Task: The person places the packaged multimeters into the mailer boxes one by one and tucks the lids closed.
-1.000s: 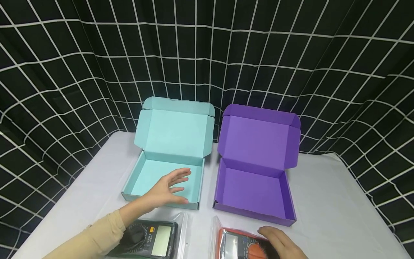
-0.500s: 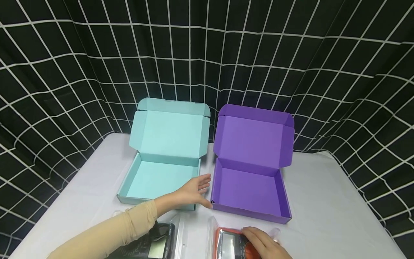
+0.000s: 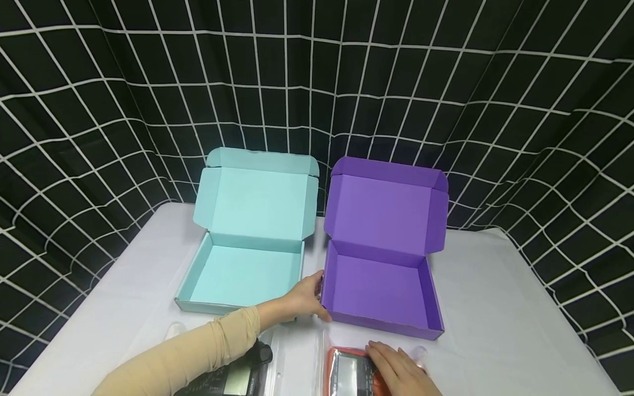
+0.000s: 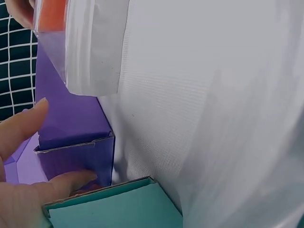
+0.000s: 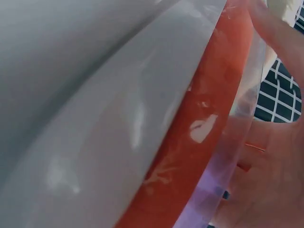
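In the head view, my left hand (image 3: 303, 297) is at the near left corner of the open purple box (image 3: 380, 286). Its fingers lie along the outer left wall and its thumb is by the front corner. The left wrist view shows a fingertip (image 4: 83, 178) against the purple side wall, close to the teal box. At the lower right, my right hand (image 3: 396, 368) grips an orange-edged multimeter (image 3: 346, 374) in a clear bag, fingers across its dial end. The right wrist view has the thumb on one side of the bag and fingers beyond it.
An open teal box (image 3: 247, 275) stands left of the purple one, both lids raised. A dark multimeter (image 3: 238, 379) in a clear bag lies partly under my left forearm. White cloth (image 3: 495, 308) covers the table; a black grid curtain (image 3: 317, 71) encloses the back and sides.
My left hand has moved right from over the teal box to the purple box's corner, its fingers drawing in. My right hand has shifted left over the orange-edged multimeter; the view has shifted slightly.
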`<action>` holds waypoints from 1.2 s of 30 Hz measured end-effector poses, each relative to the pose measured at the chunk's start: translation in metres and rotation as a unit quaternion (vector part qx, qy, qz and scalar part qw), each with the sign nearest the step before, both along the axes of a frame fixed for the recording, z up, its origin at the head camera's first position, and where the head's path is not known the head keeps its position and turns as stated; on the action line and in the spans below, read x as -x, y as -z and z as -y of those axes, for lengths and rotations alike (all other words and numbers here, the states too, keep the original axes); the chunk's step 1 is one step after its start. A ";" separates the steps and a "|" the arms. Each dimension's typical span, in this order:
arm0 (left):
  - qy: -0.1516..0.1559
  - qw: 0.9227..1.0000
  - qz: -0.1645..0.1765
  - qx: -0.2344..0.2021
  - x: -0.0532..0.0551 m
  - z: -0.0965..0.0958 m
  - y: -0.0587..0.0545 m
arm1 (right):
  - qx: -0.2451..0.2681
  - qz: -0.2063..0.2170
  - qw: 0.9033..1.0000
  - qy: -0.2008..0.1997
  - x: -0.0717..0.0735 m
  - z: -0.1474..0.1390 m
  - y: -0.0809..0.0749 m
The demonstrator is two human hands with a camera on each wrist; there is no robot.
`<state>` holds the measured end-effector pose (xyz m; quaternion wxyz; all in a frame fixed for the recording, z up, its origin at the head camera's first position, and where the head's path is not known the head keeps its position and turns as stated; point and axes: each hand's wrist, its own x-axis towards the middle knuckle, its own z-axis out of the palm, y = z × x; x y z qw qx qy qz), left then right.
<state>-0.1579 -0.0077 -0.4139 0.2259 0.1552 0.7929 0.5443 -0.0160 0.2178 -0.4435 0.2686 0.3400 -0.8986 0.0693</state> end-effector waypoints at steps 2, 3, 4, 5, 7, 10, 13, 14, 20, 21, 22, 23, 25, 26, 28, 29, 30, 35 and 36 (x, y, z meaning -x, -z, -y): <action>-0.005 1.000 -0.004 0.013 0.000 -0.001 0.000 | -0.015 0.021 1.000 0.014 0.000 0.001 -0.002; -0.007 1.000 -0.004 0.015 0.000 -0.001 0.000 | -0.023 0.038 0.999 0.020 -0.001 0.002 -0.003; -0.008 1.000 -0.003 0.017 0.000 -0.002 0.000 | -0.029 0.056 0.998 0.027 -0.001 0.003 -0.004; -0.008 1.000 -0.002 0.017 0.000 -0.002 0.001 | -0.035 0.071 0.996 0.032 -0.001 0.004 -0.005; -0.009 1.000 0.000 0.014 -0.001 -0.003 0.001 | -0.036 0.105 0.993 0.044 -0.002 0.006 -0.007; -0.013 1.000 0.004 0.015 -0.001 -0.003 0.001 | -0.039 0.156 0.985 0.058 0.000 0.008 -0.011; -0.017 1.000 0.002 0.018 -0.002 -0.004 0.001 | -0.045 0.204 0.976 0.063 0.002 0.009 -0.015; -0.019 1.000 0.001 0.019 -0.002 -0.004 0.001 | -0.048 0.216 0.973 0.063 0.003 0.009 -0.016; -0.022 1.000 0.001 0.016 -0.003 -0.004 -0.001 | -0.044 0.178 0.982 0.048 0.006 0.011 -0.015; -0.022 1.000 0.002 0.014 -0.003 -0.004 -0.001 | -0.042 0.168 0.984 0.046 0.006 0.012 -0.015; -0.022 1.000 0.004 0.013 -0.003 -0.004 -0.001 | -0.040 0.160 0.985 0.046 0.006 0.012 -0.014; -0.022 1.000 0.005 0.011 -0.003 -0.004 -0.001 | -0.040 0.156 0.986 0.046 0.006 0.012 -0.014; -0.023 1.000 0.008 0.008 -0.004 -0.004 -0.001 | -0.040 0.153 0.986 0.048 0.006 0.013 -0.014; -0.022 1.000 0.009 0.006 -0.004 -0.004 -0.001 | -0.039 0.152 0.986 0.049 0.006 0.013 -0.014; -0.021 1.000 0.009 0.005 -0.004 -0.005 -0.001 | -0.038 0.160 0.985 0.053 0.006 0.013 -0.015; -0.021 1.000 0.009 0.004 -0.005 -0.005 -0.002 | -0.039 0.172 0.983 0.057 0.006 0.013 -0.016; -0.021 1.000 0.008 0.003 -0.004 -0.005 -0.002 | -0.042 0.189 0.979 0.061 0.005 0.013 -0.017; -0.023 1.000 0.006 0.007 -0.004 -0.004 -0.002 | -0.050 0.251 0.964 0.077 0.004 0.012 -0.023; -0.023 1.000 0.005 0.007 -0.004 -0.004 -0.002 | -0.051 0.250 0.964 0.075 0.004 0.011 -0.023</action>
